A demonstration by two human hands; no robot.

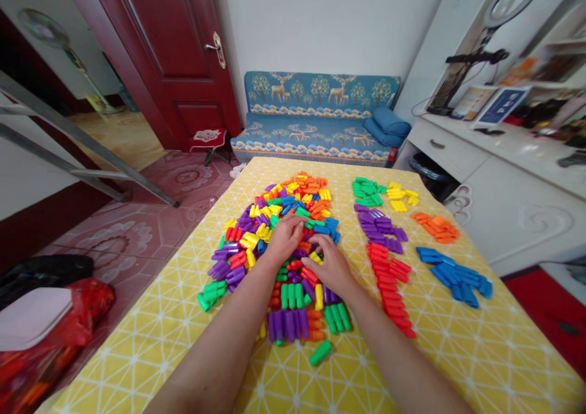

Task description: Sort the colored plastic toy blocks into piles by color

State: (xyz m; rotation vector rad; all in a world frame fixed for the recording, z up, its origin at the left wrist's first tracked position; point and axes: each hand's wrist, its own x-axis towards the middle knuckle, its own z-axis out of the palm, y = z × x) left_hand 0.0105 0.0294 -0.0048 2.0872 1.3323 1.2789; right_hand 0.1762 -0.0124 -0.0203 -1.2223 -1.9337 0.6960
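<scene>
A big mixed pile of small ribbed plastic tube-like pieces (249, 240) in purple, yellow, red, green, orange and blue covers the middle of the table. My left hand (286, 237) reaches over the pile, fingers stretched towards green pieces (315, 223); its fingertips are partly hard to make out. Close beside it, my right hand (329, 264) hovers low over red and yellow pieces, its fingers curved and apart with nothing seen between them. Nearer to me lie a row of purple pieces (288, 325), green pieces (337, 317) and one loose green piece (320, 353).
Right of the pile, pieces lie grouped by colour: green (367, 191), yellow (400, 195), purple (379, 228), red (389, 286), orange (437, 226) and blue (455, 275). A yellow patterned cloth (499, 347) covers the table. Beyond stands a blue sofa (315, 130); a white cabinet (517, 188) is at right.
</scene>
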